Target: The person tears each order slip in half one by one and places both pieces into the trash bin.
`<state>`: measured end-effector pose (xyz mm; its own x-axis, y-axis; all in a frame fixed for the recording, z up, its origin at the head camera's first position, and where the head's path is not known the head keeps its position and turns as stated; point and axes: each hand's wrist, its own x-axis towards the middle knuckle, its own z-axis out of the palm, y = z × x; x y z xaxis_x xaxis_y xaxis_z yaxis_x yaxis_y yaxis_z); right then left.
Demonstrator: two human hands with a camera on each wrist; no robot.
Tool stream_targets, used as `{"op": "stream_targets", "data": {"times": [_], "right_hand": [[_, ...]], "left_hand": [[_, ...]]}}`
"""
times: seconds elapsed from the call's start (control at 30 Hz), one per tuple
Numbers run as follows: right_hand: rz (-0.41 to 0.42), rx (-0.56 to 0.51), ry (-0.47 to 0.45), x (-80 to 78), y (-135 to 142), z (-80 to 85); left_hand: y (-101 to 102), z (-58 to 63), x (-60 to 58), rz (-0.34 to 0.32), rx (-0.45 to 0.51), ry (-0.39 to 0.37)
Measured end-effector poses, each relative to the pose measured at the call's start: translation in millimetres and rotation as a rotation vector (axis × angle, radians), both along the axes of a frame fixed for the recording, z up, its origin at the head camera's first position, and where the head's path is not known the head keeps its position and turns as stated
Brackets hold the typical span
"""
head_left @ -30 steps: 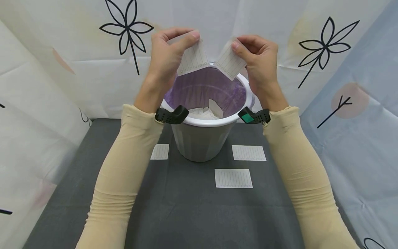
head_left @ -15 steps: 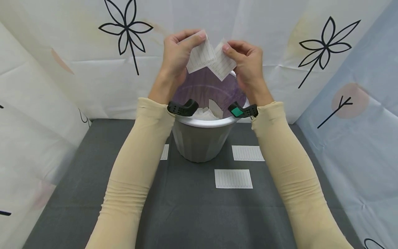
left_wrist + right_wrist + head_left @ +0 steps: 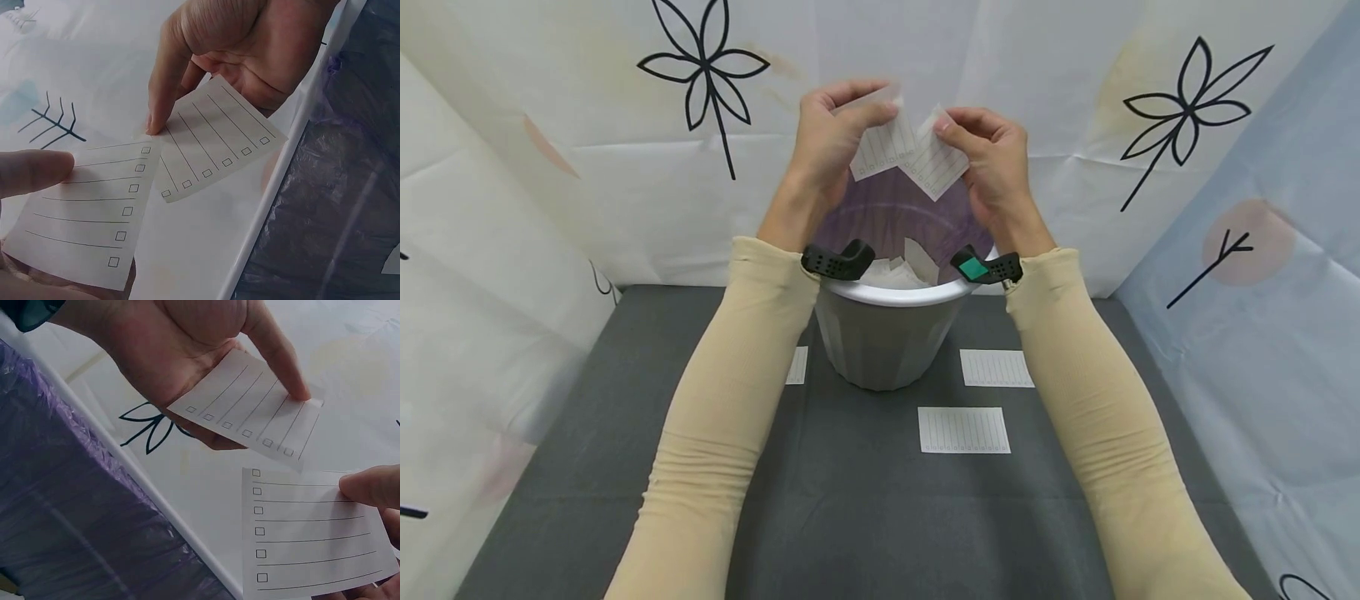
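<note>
Above the bin, my left hand [image 3: 823, 146] pinches a lined white paper piece [image 3: 880, 152] between thumb and fingers. My right hand [image 3: 996, 167] pinches a similar paper piece [image 3: 934, 171], tilted to one side. The inner edges of the two pieces meet or overlap in the head view. Small checkboxes run along one edge of each piece, clear on the left hand's piece [image 3: 87, 212] and the right hand's piece [image 3: 306, 528] in the wrist views. Below stands a grey bin [image 3: 887, 346] with a white rim and a purple liner [image 3: 902, 200]; white paper scraps [image 3: 895, 275] lie inside.
Two lined paper sheets [image 3: 964, 431] [image 3: 996, 368] lie on the dark grey table [image 3: 880, 525], front right of the bin. Another sheet [image 3: 797, 367] lies to its left, partly covered by the left sleeve. Patterned white cloth [image 3: 580, 208] hangs behind and at the sides.
Both hands have come closer together over the bin, bringing the two separate paper pieces edge to edge. In the last half second they have dropped slightly.
</note>
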<state>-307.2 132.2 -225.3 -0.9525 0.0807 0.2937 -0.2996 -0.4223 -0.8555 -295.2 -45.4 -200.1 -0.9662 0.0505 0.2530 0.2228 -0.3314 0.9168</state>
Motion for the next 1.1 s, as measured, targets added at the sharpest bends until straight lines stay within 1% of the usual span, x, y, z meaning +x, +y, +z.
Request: {"op": "stream_targets", "data": {"times": [0.13,0.3,0.4,0.53,0.6,0.67,0.87,1.0,1.1], "right_hand": [[0.007,0.007,0.002,0.6,0.1,-0.4],[0.014,0.040,0.010,0.9,0.3,-0.8],[0.011,0.084,0.023,1.0,1.0,-1.3],[0.032,0.079,0.005,1.3,2.2,-1.7],[0.051,0.060,-0.007,1.6,2.9,-1.5],[0.067,0.036,-0.019,1.7,3.4,-1.2],[0.075,0.038,-0.016,2.7,3.8,-0.1],[0.074,0.046,-0.012,6.1,3.9,1.9],[0.080,0.052,-0.004,10.8,5.0,4.7]], "left_hand": [[-2.3,-3.0,-1.9,-0.005,-0.032,0.007],[-4.7,-6.1,-4.6,-0.038,0.018,0.034],[-6.2,-7.5,-5.5,-0.057,0.041,0.034],[-7.1,-8.0,-5.6,-0.064,0.044,0.016],[-7.3,-7.7,-5.4,-0.063,0.033,0.009],[-7.7,-7.1,-5.0,-0.070,0.021,-0.004],[-9.5,-6.4,-2.5,-0.094,-0.021,-0.047],[-10.4,-5.2,0.2,-0.103,-0.021,-0.046],[-10.6,-2.9,3.7,-0.116,-0.022,-0.030]]}}
